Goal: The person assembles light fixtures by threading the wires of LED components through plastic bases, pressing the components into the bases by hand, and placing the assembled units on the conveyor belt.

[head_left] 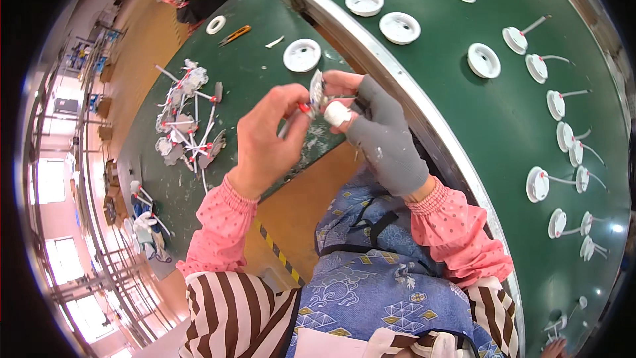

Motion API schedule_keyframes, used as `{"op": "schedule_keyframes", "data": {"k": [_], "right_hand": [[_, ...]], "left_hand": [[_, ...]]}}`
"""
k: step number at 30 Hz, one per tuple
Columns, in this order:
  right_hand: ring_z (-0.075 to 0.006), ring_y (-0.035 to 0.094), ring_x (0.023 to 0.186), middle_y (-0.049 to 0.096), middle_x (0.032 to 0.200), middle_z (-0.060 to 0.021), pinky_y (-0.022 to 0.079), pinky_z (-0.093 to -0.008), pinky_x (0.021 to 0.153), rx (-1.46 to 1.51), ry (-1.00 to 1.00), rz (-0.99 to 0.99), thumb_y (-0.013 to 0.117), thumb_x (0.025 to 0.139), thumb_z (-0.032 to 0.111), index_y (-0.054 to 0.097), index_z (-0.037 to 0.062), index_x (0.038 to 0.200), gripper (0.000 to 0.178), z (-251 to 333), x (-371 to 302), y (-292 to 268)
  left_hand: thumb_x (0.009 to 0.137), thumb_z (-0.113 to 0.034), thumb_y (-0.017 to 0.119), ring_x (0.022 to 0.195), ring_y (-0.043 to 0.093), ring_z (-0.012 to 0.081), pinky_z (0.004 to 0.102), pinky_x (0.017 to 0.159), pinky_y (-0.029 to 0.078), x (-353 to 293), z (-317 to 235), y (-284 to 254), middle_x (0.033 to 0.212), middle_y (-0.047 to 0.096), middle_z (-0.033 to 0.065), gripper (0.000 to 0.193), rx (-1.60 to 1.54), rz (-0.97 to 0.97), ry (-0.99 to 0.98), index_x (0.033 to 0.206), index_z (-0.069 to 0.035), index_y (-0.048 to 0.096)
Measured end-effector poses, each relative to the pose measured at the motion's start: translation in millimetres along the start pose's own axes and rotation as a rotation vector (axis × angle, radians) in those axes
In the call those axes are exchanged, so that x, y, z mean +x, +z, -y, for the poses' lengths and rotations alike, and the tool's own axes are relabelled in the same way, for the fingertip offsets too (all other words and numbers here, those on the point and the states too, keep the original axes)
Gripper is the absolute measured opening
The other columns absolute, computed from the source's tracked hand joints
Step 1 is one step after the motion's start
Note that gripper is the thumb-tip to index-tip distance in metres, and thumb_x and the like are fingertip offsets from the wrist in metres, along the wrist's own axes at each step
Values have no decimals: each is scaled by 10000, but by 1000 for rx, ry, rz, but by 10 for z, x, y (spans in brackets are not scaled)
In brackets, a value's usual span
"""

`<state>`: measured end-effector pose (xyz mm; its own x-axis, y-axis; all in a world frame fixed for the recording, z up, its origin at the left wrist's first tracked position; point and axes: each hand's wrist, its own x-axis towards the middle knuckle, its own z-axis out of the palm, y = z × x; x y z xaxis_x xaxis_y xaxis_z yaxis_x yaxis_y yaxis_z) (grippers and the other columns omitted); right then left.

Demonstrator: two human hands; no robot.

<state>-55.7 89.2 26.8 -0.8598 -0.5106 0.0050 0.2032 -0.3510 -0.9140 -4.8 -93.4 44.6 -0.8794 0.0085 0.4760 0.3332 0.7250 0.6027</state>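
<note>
Pinks, greens and whites at your desk

Your desk (265, 20) is dark green, flecked with pale scuffs near your hands, and the conveyor belt (503, 113) beside it is the same deep green with a silvery rim. The round housings (399, 27) on it are white. Your right hand (381, 136) wears a grey fingerless glove with a white-taped fingertip; your left hand (268, 139) is bare. Your sleeves (457, 225) are pink with small dots, your apron (377, 278) blue with pale patterned motifs, your shirt (232, 318) brown-and-white striped. The floor (305, 205) is orange-tan with a yellow-and-black striped line.
</note>
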Motion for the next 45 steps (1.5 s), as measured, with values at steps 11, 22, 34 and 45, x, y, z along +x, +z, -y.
{"op": "schedule_keyframes", "data": {"k": [11,22,34,45], "right_hand": [[-80,601,741,682,930,-77,468,-222,655,72,97,-42,582,909,98,613,-55,1147,284,241,-640,-643],[-70,402,518,530,698,-53,314,-238,492,679,295,46,568,960,136,561,-42,1130,246,97,-1241,-857],[-69,414,549,542,717,-42,319,-231,525,313,-76,-383,553,964,97,574,-32,1073,170,340,-1518,-1049],[-76,413,566,518,672,-36,315,-229,543,451,-130,-375,496,896,32,594,-90,1087,247,463,-1662,-1332]], "left_hand": [[990,-175,600,800,733,177,212,629,498,128,-456,192,1016,717,138,341,-999,832,-587,1265,12,526],[791,29,640,616,579,285,338,547,433,21,-632,693,749,603,112,176,26,371,488,948,-47,664],[993,-31,546,676,639,134,274,617,498,-134,-680,938,767,667,61,169,-371,648,-34,1122,-29,656],[899,-21,623,713,642,213,334,630,551,-189,-636,1161,883,629,128,357,-17,534,807,1227,96,546]]}}
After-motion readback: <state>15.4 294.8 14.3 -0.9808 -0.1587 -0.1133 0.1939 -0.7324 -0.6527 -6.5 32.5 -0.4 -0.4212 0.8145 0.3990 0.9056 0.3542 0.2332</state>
